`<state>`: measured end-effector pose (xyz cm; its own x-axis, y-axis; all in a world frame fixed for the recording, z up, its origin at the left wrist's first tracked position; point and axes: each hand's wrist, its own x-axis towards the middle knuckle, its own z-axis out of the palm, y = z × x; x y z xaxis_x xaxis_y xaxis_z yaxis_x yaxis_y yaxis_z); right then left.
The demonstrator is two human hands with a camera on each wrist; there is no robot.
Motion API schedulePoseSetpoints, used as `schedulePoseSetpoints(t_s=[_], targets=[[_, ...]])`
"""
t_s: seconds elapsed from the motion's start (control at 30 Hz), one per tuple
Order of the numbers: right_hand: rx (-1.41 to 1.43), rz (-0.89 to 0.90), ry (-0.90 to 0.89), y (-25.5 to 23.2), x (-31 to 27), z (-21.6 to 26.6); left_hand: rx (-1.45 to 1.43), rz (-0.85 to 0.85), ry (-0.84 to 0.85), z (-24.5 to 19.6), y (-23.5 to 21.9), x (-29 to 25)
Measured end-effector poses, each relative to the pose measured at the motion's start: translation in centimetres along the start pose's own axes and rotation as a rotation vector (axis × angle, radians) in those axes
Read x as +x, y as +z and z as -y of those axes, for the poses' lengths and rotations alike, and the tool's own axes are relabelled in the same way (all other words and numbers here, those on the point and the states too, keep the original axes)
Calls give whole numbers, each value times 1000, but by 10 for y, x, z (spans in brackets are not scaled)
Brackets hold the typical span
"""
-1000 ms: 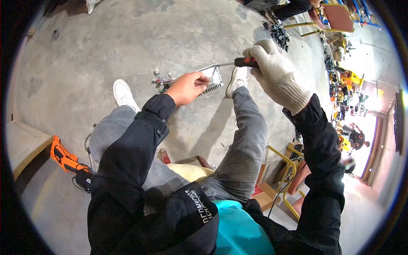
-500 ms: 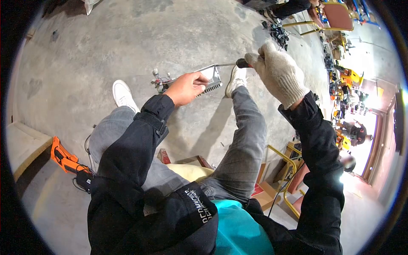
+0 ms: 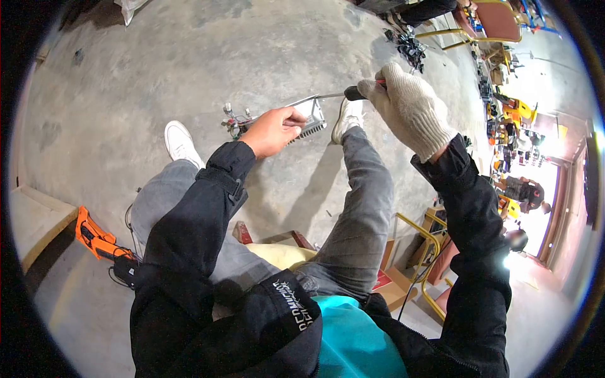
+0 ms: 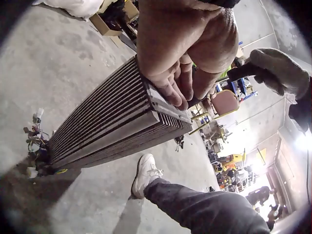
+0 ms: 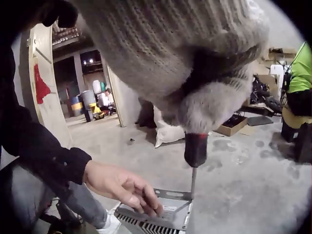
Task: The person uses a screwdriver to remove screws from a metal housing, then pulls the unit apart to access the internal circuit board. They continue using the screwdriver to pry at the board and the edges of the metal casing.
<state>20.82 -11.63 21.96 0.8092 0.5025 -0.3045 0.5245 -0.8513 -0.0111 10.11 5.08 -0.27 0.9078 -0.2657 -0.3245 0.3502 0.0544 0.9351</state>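
A silver finned metal case (image 4: 102,112) stands on end, tilted, with wires and connectors (image 3: 234,121) at its lower end. My bare left hand (image 3: 271,131) holds its upper end, fingers bent over the end plate (image 5: 171,204). In the left wrist view the fingertips (image 4: 178,95) lie on that plate, beside the fins. My right hand (image 3: 409,110), in a knitted white glove, grips a screwdriver (image 5: 196,151) by its black and red handle. The screwdriver's shaft (image 3: 332,96) reaches the plate's corner; in the right wrist view it points down there, its tip hidden by the edge.
White shoes (image 3: 181,142) flank the case on the concrete floor (image 3: 189,63). An orange tool-like object (image 3: 97,233) lies at the left. At the back right are a chair (image 3: 498,22) and a pile of dark parts (image 3: 409,50). A person (image 3: 526,192) is farther right.
My right hand has turned about the screwdriver and shifted slightly left, the glove now covering more of the handle. My left hand and the case stay nearly in place.
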Motion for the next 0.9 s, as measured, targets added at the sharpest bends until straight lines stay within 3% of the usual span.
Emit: schedulePoseSetpoints(t_s=[0.07,0.13,0.17,0.23,0.37,0.43,0.57,0.63,0.67,0.73,0.87,0.9], targets=[[-25,39,79,2,-4,0,0,0,7,0,0,0],[43,-185,-291,9,-10,-10,-2,1,15,1,0,0],[43,-185,-290,10,-8,-13,-9,12,24,1,0,0],[35,-196,-519,11,-2,-17,-17,23,31,2,0,1],[-9,-171,-342,11,-6,-8,-4,2,6,-6,0,-5],[-88,-38,-68,7,-6,0,6,-4,-5,-7,1,-3],[-113,-51,-128,13,-5,-4,-10,1,19,3,1,1],[-26,-122,-322,3,-13,-4,11,-4,24,3,0,1],[-25,-121,-323,5,-12,-7,5,0,27,3,-1,0],[-35,-144,-572,10,-9,-14,-2,6,32,1,0,0],[-84,-101,-485,11,-9,-11,-16,-5,9,-2,0,-3],[-32,-112,-361,12,-10,-9,-4,-12,13,-3,0,-3]])
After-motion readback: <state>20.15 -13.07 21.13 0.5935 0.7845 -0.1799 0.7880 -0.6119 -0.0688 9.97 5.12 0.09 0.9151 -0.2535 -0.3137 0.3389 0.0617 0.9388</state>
